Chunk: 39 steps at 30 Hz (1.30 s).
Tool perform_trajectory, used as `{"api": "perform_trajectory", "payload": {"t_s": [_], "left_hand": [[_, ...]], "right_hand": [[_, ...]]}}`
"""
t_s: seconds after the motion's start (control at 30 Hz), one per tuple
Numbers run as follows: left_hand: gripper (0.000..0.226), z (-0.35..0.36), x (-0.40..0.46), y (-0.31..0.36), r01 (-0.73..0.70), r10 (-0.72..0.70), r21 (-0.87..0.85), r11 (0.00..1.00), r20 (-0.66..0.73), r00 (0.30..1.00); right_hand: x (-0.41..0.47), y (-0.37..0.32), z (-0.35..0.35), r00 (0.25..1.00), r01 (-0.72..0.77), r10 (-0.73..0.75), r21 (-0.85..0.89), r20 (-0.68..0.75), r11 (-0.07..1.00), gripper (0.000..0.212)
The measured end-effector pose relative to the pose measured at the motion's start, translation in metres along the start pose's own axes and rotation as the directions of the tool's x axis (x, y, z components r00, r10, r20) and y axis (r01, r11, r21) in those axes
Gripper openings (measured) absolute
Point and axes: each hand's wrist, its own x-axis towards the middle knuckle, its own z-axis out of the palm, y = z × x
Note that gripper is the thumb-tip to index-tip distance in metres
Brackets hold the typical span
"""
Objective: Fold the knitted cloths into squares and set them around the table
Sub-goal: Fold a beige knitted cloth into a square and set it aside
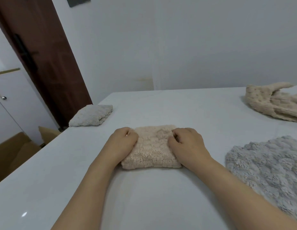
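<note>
A folded pink cloth (151, 146) lies as a rough square at the centre of the frame, flat on the white surface (161, 196). The left hand (123, 141) sits on its left edge and the right hand (186, 141) on its right side, both with fingers curled down into the pile, gripping the cloth at its upper corners; the forearms run in from the bottom of the frame. The cloth shows between the two hands and reaches a little below their wrists. At centre left, near the surface's left edge, a folded white cloth (92, 115) rests by itself, well apart from the hands. At lower right a grey cloth (267, 170) lies spread and unfolded, just beside the right forearm. At upper right a beige cloth (274, 102) lies crumpled near the far edge. At lower left of the frame, beyond the surface, a cardboard box (15, 151) stands open on the floor; what it holds cannot be made out. Behind it are a brown door (44, 55) and a white cabinet (5, 113).
</note>
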Motion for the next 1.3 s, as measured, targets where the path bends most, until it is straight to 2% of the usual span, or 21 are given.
{"api": "perform_trajectory", "payload": {"t_s": [0.03,0.1,0.17,0.27,0.47,0.57,0.63,0.73,0.83,0.93,0.97,1.03,1.13,1.23,1.3], "left_hand": [[0.025,0.001,0.000,-0.001,-0.063,0.064,0.040,0.997,-0.033,0.997],[0.028,0.003,0.002,-0.002,-0.130,0.130,-0.005,0.992,-0.050,0.990],[0.025,0.006,0.004,-0.001,-0.134,0.132,-0.066,0.989,-0.034,0.991],[0.021,0.009,0.004,0.001,-0.126,0.125,-0.044,0.991,-0.017,0.992],[0.021,0.010,0.008,-0.004,-0.100,0.100,0.014,0.995,0.006,0.995],[0.029,0.015,0.009,-0.007,-0.065,0.069,0.104,0.993,-0.040,0.997],[0.038,0.016,0.012,-0.009,-0.011,0.024,0.168,0.986,-0.076,0.997],[0.045,0.016,0.016,-0.012,0.051,-0.027,0.214,0.976,-0.113,0.993],[0.037,0.015,0.014,-0.009,0.052,-0.041,0.161,0.986,-0.069,0.997],[0.031,0.010,0.010,-0.005,0.057,-0.059,0.142,0.988,0.011,0.998],[0.031,0.008,0.009,-0.004,0.070,-0.075,0.135,0.988,0.033,0.997],[0.028,0.005,0.007,-0.003,0.095,-0.105,0.129,0.987,0.076,0.991],[0.024,0.004,0.003,0.000,0.052,-0.069,0.117,0.992,0.140,0.988],[0.017,0.005,0.001,0.005,-0.010,0.015,-0.034,0.999,0.140,0.990],[0.007,0.005,-0.002,0.011,-0.021,0.048,-0.176,0.984,0.149,0.988]], "right_hand": [[0.000,0.000,0.000,1.000,-0.024,0.024,0.009,-0.012,1.000,0.027],[-0.001,-0.001,-0.001,0.996,-0.081,0.083,0.094,-0.021,0.992,0.025],[-0.001,-0.002,-0.002,0.991,-0.100,0.109,0.121,-0.072,0.988,0.022],[-0.001,-0.001,-0.002,0.985,-0.082,0.096,0.096,-0.146,0.992,0.015],[-0.001,0.000,0.000,0.986,-0.122,0.132,0.104,-0.098,0.987,0.014],[0.003,0.002,0.002,0.987,-0.146,0.138,-0.087,-0.085,0.985,0.031],[0.005,0.003,0.003,0.988,-0.150,0.138,-0.209,-0.073,0.966,0.034],[0.005,0.005,0.003,0.993,-0.117,0.110,-0.244,-0.040,0.963,0.032],[0.004,0.003,0.000,0.993,-0.119,0.118,-0.144,-0.017,0.982,0.028],[0.002,-0.001,-0.006,0.987,-0.148,0.145,0.031,0.070,0.989,0.036],[0.001,-0.002,-0.006,0.985,-0.155,0.151,0.030,0.085,0.988,0.034],[0.000,-0.003,-0.005,0.985,-0.148,0.154,-0.078,0.079,0.986,0.022],[0.000,-0.005,-0.001,0.991,-0.124,0.133,-0.216,0.028,0.968,0.026],[-0.001,-0.002,0.001,0.996,-0.081,0.087,-0.211,0.021,0.974,0.020],[-0.001,-0.002,0.000,0.997,-0.048,0.057,-0.168,0.052,0.985,0.029]]}}
